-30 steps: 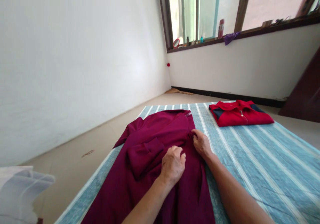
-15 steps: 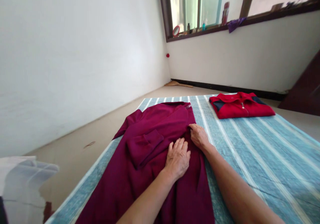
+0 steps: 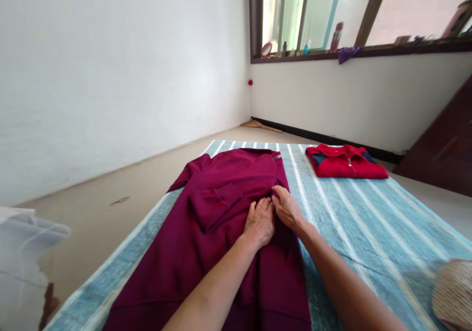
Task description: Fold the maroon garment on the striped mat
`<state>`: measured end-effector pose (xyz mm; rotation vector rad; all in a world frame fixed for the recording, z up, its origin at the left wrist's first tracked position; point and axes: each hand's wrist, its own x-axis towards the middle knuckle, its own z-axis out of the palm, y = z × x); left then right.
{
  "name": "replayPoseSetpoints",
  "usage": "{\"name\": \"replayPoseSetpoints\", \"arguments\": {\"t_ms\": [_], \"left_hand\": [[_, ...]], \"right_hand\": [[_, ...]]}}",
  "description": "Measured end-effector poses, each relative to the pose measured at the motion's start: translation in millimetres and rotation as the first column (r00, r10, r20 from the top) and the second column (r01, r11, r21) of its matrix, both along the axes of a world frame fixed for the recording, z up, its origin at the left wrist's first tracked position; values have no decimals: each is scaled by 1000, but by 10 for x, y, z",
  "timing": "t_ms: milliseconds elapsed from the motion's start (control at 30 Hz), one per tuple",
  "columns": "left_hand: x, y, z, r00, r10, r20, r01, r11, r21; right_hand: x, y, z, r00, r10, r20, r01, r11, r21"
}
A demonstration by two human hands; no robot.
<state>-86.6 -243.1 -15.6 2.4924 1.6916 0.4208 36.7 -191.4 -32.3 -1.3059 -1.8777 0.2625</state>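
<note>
A maroon sweatshirt [image 3: 173,252] lies spread on a blue-and-white striped sheet, with one sleeve folded across its body and the cuff near the middle. The collar end, with a small label, points away from me. My left hand [image 3: 260,223] rests flat on the fabric, its fingers stretched forward and slightly apart. Just beside it, my right hand [image 3: 288,208] has its fingers bent down and closed on the cloth along the right side of the sweatshirt. The fingertips of the right hand are partly hidden by the hand itself.
A folded red jacket [image 3: 344,163] with dark blue shoulders sits at the far right of the striped sheet [image 3: 342,213]. A beige knitted thing [image 3: 453,291] shows at the lower right. White translucent plastic [image 3: 29,252] stands at the left. Bottles and a mirror [image 3: 266,49] line the windowsill.
My right hand has moved a little left, in against my left hand. The view has shifted, so more of the sweatshirt's hem and the beige knitted thing now show.
</note>
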Motion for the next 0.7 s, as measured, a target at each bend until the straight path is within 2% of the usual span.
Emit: {"name": "replayPoseSetpoints", "arguments": {"t_ms": [200, 467, 567, 700], "left_hand": [[-74, -111, 140, 1000, -2, 23, 2, 1000, 5], [-142, -566, 378, 1000, 26, -3, -26, 1000, -4], [-118, -708, 371, 1000, 0, 9, 0, 1000, 8], [-99, -827, 245, 999, -24, 25, 24, 1000, -18]], "right_hand": [[-114, -86, -95, 991, -14, 132, 20, 999, -45], [-178, -93, -71, 968, -75, 240, 98, 991, -87], [-210, -99, -60, 968, -95, 233, 119, 989, -89], [-188, -87, 8, 980, -87, 177, 101, 992, -75]]}}
